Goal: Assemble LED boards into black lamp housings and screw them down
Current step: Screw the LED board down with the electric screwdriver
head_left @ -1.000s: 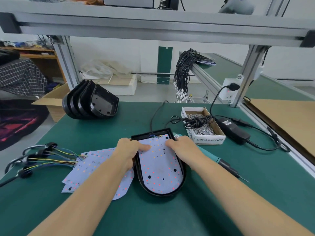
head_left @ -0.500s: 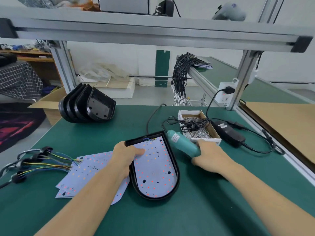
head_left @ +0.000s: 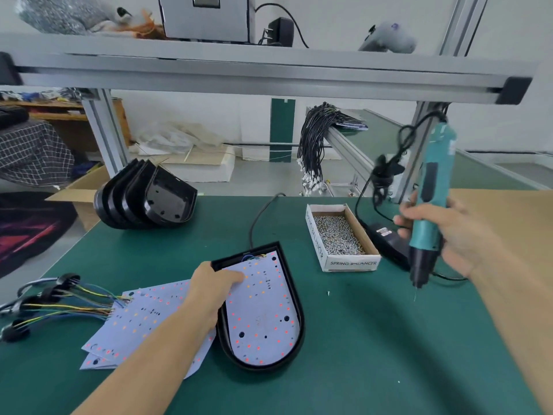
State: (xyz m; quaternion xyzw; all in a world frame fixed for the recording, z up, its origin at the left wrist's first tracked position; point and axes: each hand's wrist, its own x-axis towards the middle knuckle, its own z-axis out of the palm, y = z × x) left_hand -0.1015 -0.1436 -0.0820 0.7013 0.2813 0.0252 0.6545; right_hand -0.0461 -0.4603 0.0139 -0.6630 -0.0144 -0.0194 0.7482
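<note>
Fingers of the left hand (head_left: 209,290) lie fairly straight, pressing on the upper left corner of the LED board (head_left: 260,310), which sits inside the black lamp housing (head_left: 296,298) on the green table (head_left: 374,354). Right hand (head_left: 446,232) curls its fingers around the teal electric screwdriver (head_left: 429,205), held upright off the table, bit pointing down, well to the right of the housing. Between the housing and the screwdriver stands an open cardboard box of screws (head_left: 339,235). Spare LED boards (head_left: 143,324) with coloured wires (head_left: 68,304) lie under the left forearm, just beside the housing. A stack of empty housings (head_left: 146,194) leans at the table's far left edge.
</note>
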